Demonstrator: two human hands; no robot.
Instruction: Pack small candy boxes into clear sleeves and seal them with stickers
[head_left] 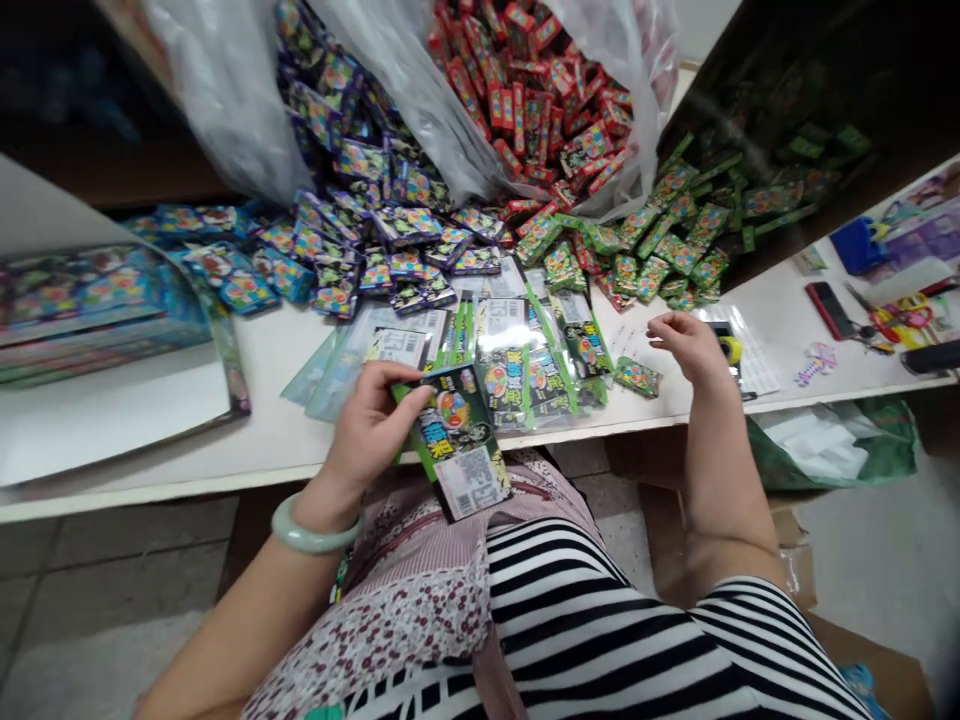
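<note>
My left hand [379, 425] grips a black-and-green printed packet [457, 430] over the table's front edge, thumb on its front. The packet has a colourful picture and a pale label with a code. My right hand [686, 345] hovers over the table at the right, fingers loosely bent and apart, with nothing visible in them. Just left of and below it lies a small green candy packet [637, 377]. Between my hands, clear-fronted printed packets [517, 375] overlap on the table. Partly behind my left hand are flat clear plastic sleeves [322, 370].
Heaps of purple packets [405, 225], red packets [540, 110] and green packets [675, 240] line the back, some spilling from plastic bags [225, 90]. A display box [112, 310] stands left. Scissors [911, 318], a red-and-black device [829, 310] and yellow tape [730, 348] lie right.
</note>
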